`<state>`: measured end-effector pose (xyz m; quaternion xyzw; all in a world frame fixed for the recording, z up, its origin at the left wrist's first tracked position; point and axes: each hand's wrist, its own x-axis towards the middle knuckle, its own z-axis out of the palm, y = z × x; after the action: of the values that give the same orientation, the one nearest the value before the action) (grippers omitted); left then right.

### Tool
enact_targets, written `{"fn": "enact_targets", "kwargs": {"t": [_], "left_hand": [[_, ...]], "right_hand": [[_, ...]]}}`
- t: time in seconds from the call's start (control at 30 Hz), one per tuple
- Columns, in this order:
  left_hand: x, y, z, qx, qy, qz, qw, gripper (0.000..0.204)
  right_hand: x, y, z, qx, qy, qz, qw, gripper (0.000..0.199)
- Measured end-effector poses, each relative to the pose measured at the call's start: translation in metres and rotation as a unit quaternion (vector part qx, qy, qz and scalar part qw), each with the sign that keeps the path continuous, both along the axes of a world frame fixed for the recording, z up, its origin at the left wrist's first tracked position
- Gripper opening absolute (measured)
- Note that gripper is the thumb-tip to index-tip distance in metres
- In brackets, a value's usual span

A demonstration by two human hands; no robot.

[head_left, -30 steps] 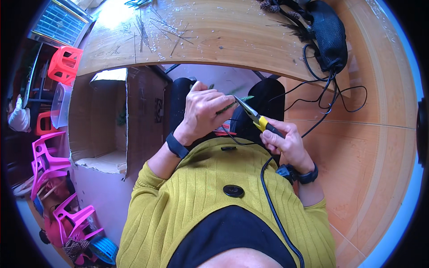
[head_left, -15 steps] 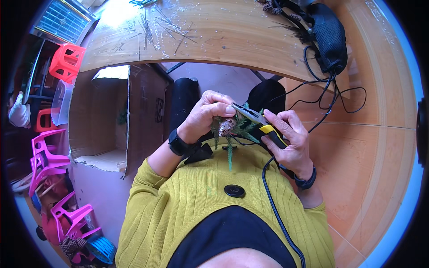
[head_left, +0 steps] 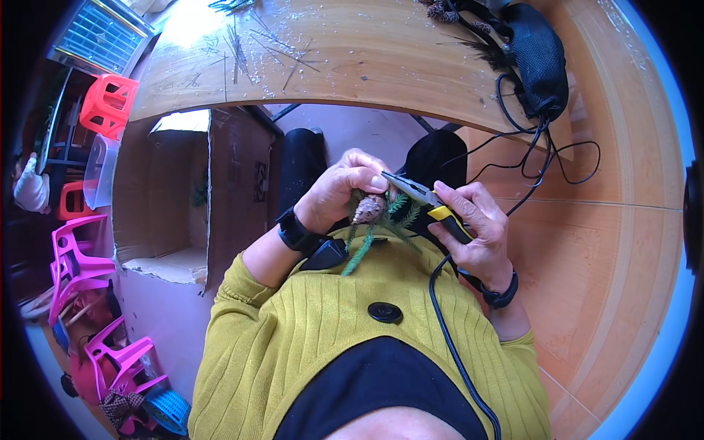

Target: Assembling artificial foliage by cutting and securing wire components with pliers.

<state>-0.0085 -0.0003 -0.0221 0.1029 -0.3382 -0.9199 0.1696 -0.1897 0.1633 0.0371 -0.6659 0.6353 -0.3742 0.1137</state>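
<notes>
My left hand [head_left: 349, 183] pinches the top of a small bunch of artificial pine sprigs [head_left: 360, 253] in front of my belly. A brown pine cone [head_left: 369, 210] hangs in that bunch, just below my fingers. Wrapped round the yellow-and-black handles of a pair of long-nose pliers [head_left: 418, 192] is my right hand [head_left: 477, 224]. The pliers' jaws point left, and their tip meets my left thumb and fingertip at the top of the bunch. Whatever the tip grips there is too small to make out.
A wooden table [head_left: 411, 66] stands ahead, with thin dark stems and white flecks scattered on it. At its right lie a black mesh pouch [head_left: 537, 62], cables and small cones. An opened cardboard box [head_left: 165, 198] stands left, beside pink stools [head_left: 73, 257]. A black cable [head_left: 444, 315] runs down my front.
The bunch has turned in my left fingers: the cone now tips downward and the lowest sprig has swung left. The pliers have hardly moved.
</notes>
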Motion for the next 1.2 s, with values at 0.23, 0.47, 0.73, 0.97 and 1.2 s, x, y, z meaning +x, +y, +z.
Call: {"fn": "enact_targets", "kwargs": {"t": [0.23, 0.47, 0.73, 0.97, 1.2], "left_hand": [[0.002, -0.004, 0.003, -0.657, -0.139, 0.215, 0.709, 0.012], [0.007, 0.01, 0.001, -0.368, -0.179, 0.201, 0.89, 0.013], [0.005, 0.007, 0.002, -0.068, -0.035, 0.116, 0.99, 0.009], [0.0, 0.009, 0.0, 0.078, 0.026, 0.026, 0.996, 0.01], [0.0, 0.002, -0.001, -0.067, -0.028, 0.052, 0.996, 0.01]], "right_hand": [[-0.005, -0.002, -0.012, 0.374, -0.597, -0.071, 0.707, 0.048], [0.01, -0.002, -0.007, 0.137, -0.183, -0.025, 0.973, 0.052], [0.007, 0.002, -0.004, 0.066, -0.09, -0.004, 0.994, 0.056], [0.006, 0.002, -0.003, 0.068, -0.158, 0.018, 0.985, 0.056], [0.006, 0.004, -0.003, 0.119, -0.195, 0.022, 0.973, 0.05]]}}
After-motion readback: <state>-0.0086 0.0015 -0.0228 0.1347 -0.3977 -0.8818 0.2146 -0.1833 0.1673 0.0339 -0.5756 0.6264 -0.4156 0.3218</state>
